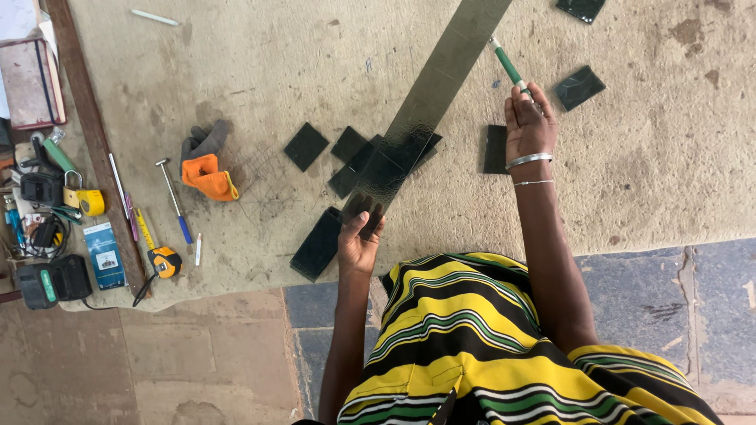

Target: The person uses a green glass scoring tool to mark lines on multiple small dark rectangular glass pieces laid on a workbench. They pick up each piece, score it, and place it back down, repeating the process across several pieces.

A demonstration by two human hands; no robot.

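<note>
Glass strip (429, 102) | left hand (358, 240) grips end | right hand (529, 126) holds cutter (509, 67)

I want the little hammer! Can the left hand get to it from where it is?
Probably yes. The left hand grips the long glass strip, so it must let go first; bare mat lies between it and the hammer.

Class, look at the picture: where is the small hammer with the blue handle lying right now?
In the head view, the small blue-handled hammer lies at the left on the beige mat, between the orange-and-grey work glove and the yellow tape measure.
</note>
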